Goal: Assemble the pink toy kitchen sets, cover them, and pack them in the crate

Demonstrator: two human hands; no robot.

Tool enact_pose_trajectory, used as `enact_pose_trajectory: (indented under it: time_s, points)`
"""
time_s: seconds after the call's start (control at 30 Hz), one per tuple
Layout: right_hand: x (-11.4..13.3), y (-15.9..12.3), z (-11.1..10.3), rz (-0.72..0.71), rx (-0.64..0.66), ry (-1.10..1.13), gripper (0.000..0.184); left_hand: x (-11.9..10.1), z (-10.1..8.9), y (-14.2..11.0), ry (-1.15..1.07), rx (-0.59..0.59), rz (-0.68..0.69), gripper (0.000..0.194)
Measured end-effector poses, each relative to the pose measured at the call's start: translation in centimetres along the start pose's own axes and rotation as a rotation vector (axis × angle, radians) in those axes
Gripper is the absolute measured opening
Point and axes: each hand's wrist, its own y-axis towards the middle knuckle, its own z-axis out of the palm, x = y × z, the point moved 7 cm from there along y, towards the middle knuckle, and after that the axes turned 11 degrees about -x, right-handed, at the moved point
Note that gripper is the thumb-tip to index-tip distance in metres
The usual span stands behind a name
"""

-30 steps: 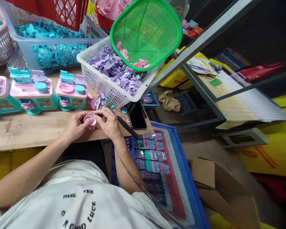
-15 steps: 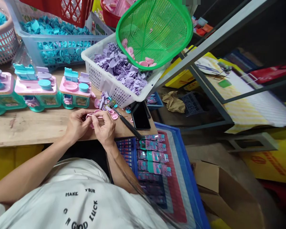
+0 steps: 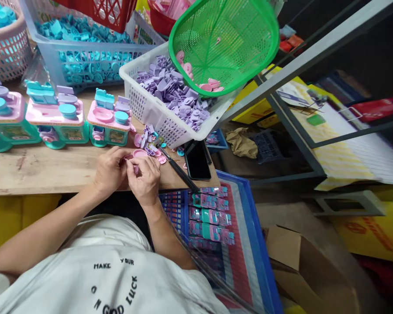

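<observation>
My left hand (image 3: 111,171) and my right hand (image 3: 144,179) meet over the front edge of the wooden table. Both are closed, fingertips pinched on a small pink plastic piece (image 3: 128,156) that the fingers mostly hide. Just beyond my right fingers is a pink oval dish part (image 3: 140,153); I cannot tell whether it is touched. Loose purple and pink parts (image 3: 147,138) lie behind it. To the left stand several toy kitchen units, the nearest a pink and teal toy kitchen (image 3: 109,123) with a blue top piece and a pink basin.
A black-handled tool (image 3: 180,171) and a phone (image 3: 197,160) lie right of my hands. Behind stand a white basket (image 3: 140,98) of purple parts, a tilted green basket (image 3: 222,43) and a clear bluish basket (image 3: 49,56). Below right, a blue crate (image 3: 253,226) holds packed toys.
The view has shifted slightly, so the table things sit a little farther right. The pink piece between my hands shows less, and the oval dish part appears behind my right fingers.
</observation>
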Motion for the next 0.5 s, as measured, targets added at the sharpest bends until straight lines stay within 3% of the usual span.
enact_pose_trajectory:
  time_s: [0.17, 0.33, 0.5]
  points:
    - [0.2, 0.4, -0.5, 0.064, 0.026, 0.023, 0.025, -0.3, 0.5, -0.3, -0.04, 0.01, 0.024, 0.024]
    - [0.2, 0.8, -0.8, 0.085, -0.048, 0.107, 0.025, 1.2, 0.3, -0.2, -0.144, -0.017, -0.166, 0.04]
    - [0.1, 0.5, -0.5, 0.133, -0.074, 0.102, 0.028, 0.7, 0.8, -0.7, 0.027, 0.089, -0.089, 0.031]
